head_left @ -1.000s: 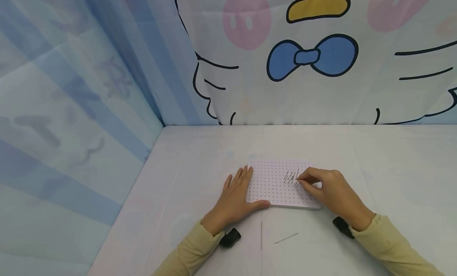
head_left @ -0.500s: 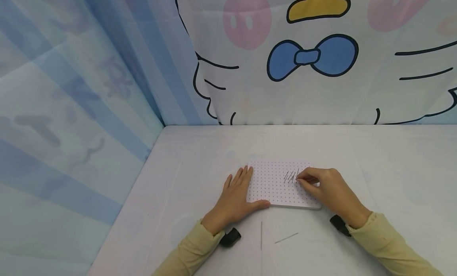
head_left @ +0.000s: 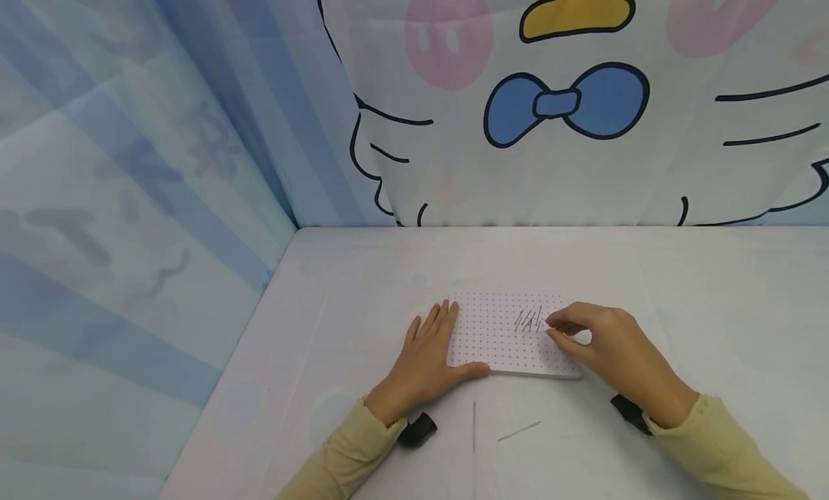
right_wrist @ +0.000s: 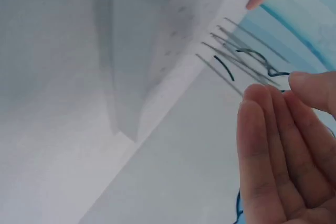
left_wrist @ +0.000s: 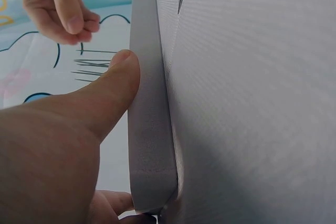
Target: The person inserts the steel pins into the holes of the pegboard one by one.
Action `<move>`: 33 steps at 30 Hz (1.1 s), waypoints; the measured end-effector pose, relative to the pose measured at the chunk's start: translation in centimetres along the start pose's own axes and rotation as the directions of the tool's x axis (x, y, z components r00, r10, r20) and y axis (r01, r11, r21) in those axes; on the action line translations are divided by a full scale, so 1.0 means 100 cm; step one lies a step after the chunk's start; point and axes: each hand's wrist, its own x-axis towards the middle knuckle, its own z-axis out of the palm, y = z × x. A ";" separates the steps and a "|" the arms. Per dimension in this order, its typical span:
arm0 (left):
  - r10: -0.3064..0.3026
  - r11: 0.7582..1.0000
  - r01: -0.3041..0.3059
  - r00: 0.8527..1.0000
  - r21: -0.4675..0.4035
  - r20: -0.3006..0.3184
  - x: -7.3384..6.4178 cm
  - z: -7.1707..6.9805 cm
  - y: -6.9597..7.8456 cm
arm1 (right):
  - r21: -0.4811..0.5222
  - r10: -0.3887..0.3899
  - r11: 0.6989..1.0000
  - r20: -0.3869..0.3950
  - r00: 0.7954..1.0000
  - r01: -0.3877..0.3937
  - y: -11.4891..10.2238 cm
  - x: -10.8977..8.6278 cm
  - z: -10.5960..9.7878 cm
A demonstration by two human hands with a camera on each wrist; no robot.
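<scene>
A white board with a grid of small holes (head_left: 487, 334) lies on the table. Several thin metal needles (head_left: 529, 320) stand in it, leaning, right of its middle. My left hand (head_left: 421, 367) rests at the board's left front corner, fingers straight along the left edge. In the left wrist view its thumb (left_wrist: 118, 77) presses on the board's front side. My right hand (head_left: 609, 345) hovers over the board's right part, just right of the needles. Its thumb and fingertips are parted with nothing between them; the right wrist view shows the fingers (right_wrist: 254, 140) nearly straight beside the needles.
Two loose needles lie on the white-covered table in front of the board, one pointing away from me (head_left: 474, 426), the other slanted (head_left: 519, 432). A printed curtain (head_left: 563, 176) hangs behind the table, another (head_left: 129, 270) at the left.
My right hand has let go of the rightmost standing needle and moved slightly right, its thumb and fingertips parting. The left hand and board have stayed put.
</scene>
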 end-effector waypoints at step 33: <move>-0.003 1.000 0.003 1.000 0.002 0.006 0.000 0.000 0.001 | 0.151 -0.401 0.914 0.209 0.892 0.376 -0.035 -0.020 0.025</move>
